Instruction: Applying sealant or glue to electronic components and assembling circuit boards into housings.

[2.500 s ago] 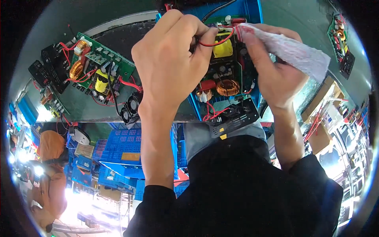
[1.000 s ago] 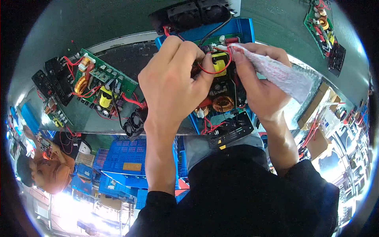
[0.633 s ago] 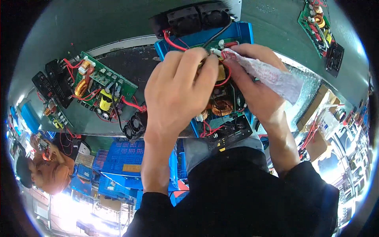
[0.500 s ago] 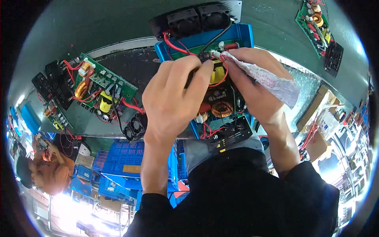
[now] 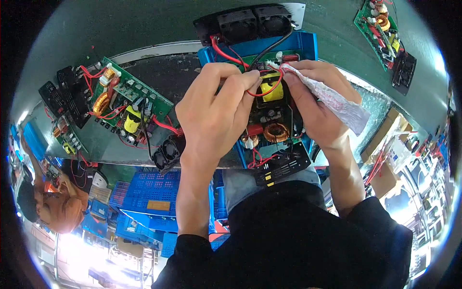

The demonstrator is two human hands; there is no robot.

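Observation:
A blue metal case [image 5: 308,45] holding a circuit board lies in front of me, with a yellow-wrapped transformer [image 5: 272,89] and a copper-wound ring coil [image 5: 276,132] on the board. Over its left side, my left hand [image 5: 211,113] pinches a thin red wire [image 5: 269,95] that loops across the transformer. My right hand [image 5: 320,106] grips a crumpled white squeeze tube [image 5: 337,100] with red print, its narrow end down beside the transformer. Some parts of the board are hidden under both hands.
A black fan panel [image 5: 238,26] is wired to the case's far end, and a slotted black end plate [image 5: 284,164] lies at the near end. Other boards rest at left [image 5: 130,94] and far right [image 5: 382,33]. Blue crates [image 5: 151,192] stand below the bench; another person [image 5: 60,204] sits lower left.
My left fingers have drawn back a little from the transformer, and the red wire loop now shows more fully. The tube's narrow end stays close to the board. The whole view has shifted slightly.

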